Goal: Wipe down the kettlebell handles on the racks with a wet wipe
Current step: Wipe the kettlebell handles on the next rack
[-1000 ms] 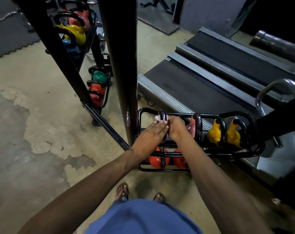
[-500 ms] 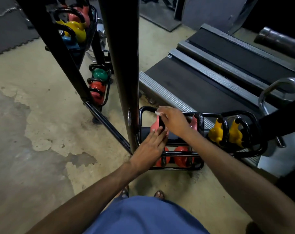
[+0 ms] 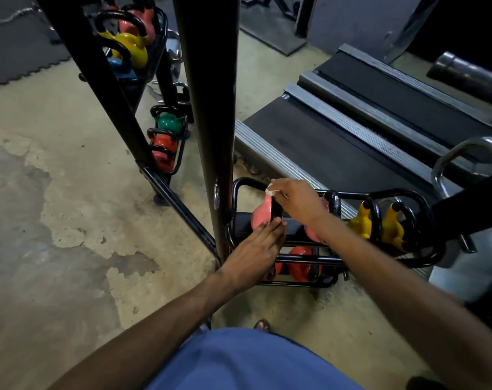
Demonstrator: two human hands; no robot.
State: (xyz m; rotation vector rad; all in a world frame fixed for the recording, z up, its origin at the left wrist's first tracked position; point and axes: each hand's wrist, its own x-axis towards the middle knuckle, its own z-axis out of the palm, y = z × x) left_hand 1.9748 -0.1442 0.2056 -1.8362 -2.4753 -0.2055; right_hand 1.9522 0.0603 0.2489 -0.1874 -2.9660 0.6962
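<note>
Blue cloth [image 3: 239, 364] of the person's top fills the bottom edge, with a sandalled foot [image 3: 263, 323] showing just beyond it on the patchy concrete floor [image 3: 42, 220]. Both bare arms reach forward to a low black rack [image 3: 380, 193].

The left hand [image 3: 256, 246] lies flat, its fingers straight and its fingertips [image 3: 275, 222] touching the near side of the black handle [image 3: 277, 211] of a pink kettlebell [image 3: 261, 213]. That kettlebell sits at the left end of the rack's upper row. Just beyond it, the right hand [image 3: 298, 201] pinches a small white wet wipe [image 3: 270, 190] between thumb and fingers, holding it right at the top of the same handle.

Farther right along the row stand a second pink kettlebell [image 3: 328, 204] and two yellow kettlebells [image 3: 360, 220]. Orange kettlebells [image 3: 304, 263] sit on the row below.

A thick black post [image 3: 208, 108] rises just left of the rack. Behind the rack lies a treadmill [image 3: 351, 130]. Off to the left stands another small rack [image 3: 183, 130] with a green and a red kettlebell, and beyond it a taller far rack [image 3: 161, 38] with yellow, pink and blue ones.
</note>
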